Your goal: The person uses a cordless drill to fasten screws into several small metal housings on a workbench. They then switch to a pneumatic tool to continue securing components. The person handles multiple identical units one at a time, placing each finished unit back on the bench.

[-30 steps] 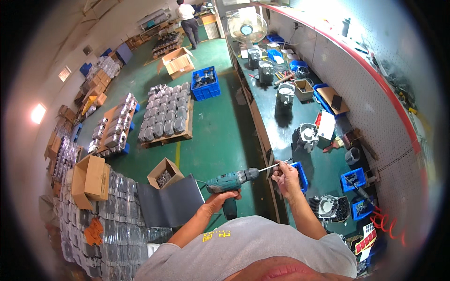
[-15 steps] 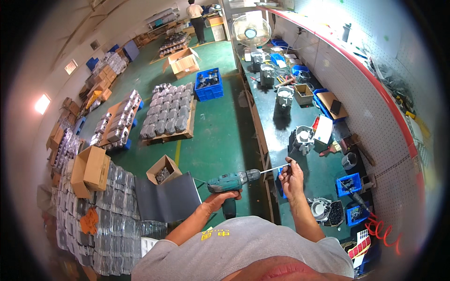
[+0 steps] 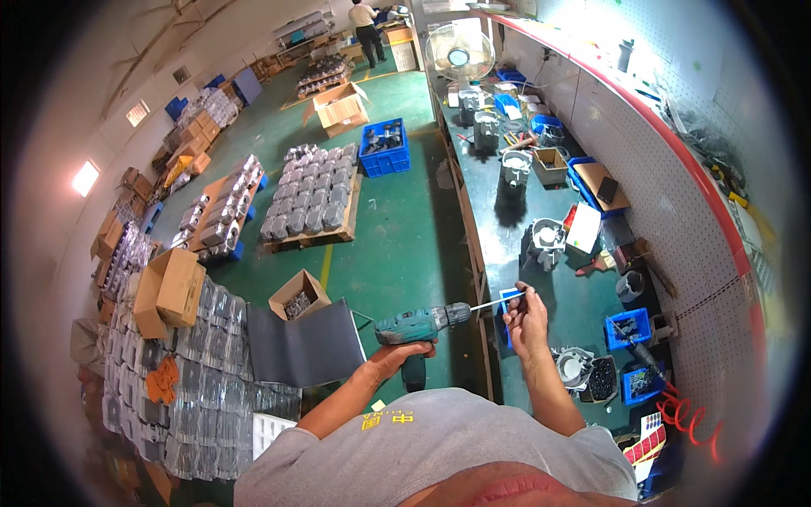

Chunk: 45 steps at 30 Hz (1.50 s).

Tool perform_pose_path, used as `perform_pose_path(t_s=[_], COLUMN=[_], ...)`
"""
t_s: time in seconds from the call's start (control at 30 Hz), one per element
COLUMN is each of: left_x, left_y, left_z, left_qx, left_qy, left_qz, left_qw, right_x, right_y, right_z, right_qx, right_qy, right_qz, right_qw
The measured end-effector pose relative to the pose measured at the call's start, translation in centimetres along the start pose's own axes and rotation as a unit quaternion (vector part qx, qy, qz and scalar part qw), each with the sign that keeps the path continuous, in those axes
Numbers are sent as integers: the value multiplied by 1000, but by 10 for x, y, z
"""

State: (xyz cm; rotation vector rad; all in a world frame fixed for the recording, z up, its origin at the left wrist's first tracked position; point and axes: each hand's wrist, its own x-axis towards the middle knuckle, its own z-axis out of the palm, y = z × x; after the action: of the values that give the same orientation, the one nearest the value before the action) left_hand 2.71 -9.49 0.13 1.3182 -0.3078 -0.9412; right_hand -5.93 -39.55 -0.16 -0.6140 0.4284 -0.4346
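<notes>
My left hand [image 3: 397, 355] grips the handle of a teal cordless drill [image 3: 420, 325], held level and pointing right. A long thin bit [image 3: 492, 302] sticks out of its chuck. My right hand [image 3: 525, 314] pinches the far end of that bit, right over the front edge of the green workbench [image 3: 507, 245]. A small blue bin [image 3: 510, 304] sits on the bench just behind my right hand.
Grey metal housings [image 3: 547, 241], blue bins [image 3: 628, 328], a cardboard box [image 3: 550, 165] and a fan [image 3: 459, 56] stand along the bench. On the green floor lie pallets of castings [image 3: 311, 198], a blue crate [image 3: 384, 148], open cartons [image 3: 297, 296]. A person [image 3: 367, 21] stands far back.
The view has shifted slightly; both hands keep their hold, drill and bit staying level at the bench edge.
</notes>
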Motion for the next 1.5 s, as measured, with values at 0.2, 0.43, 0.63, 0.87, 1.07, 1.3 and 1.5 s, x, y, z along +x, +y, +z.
perform_pose_path(t_s=[0.2, 0.43, 0.63, 0.87, 1.07, 1.3, 1.5], left_x=[-25, -90, -166, -234, -287, -336, -403], left_y=[-8, -30, -71, -96, -123, -177, -223], left_z=[-1, -21, -51, -47, -19, 61, 162], left_qx=[9, 45, -29, -34, -32, -52, -37], left_qy=[-55, -91, -99, -93, -86, -118, -147], left_qz=[35, 40, 1, 17, 7, -40, -75], left_qw=[998, 994, 995, 995, 996, 991, 986], right_x=[-47, -137, -213, -283, -341, -440, -539], right_y=[8, 48, 87, 105, 104, 70, 42], right_z=[0, 2, 14, 14, -11, -85, -172], right_qx=[9, -18, -44, -58, -55, -18, 17], right_qy=[30, 72, 74, 70, 69, 81, 123], right_qz=[-29, -64, -39, -28, -20, -29, -50], right_qw=[999, 995, 995, 995, 996, 996, 991])
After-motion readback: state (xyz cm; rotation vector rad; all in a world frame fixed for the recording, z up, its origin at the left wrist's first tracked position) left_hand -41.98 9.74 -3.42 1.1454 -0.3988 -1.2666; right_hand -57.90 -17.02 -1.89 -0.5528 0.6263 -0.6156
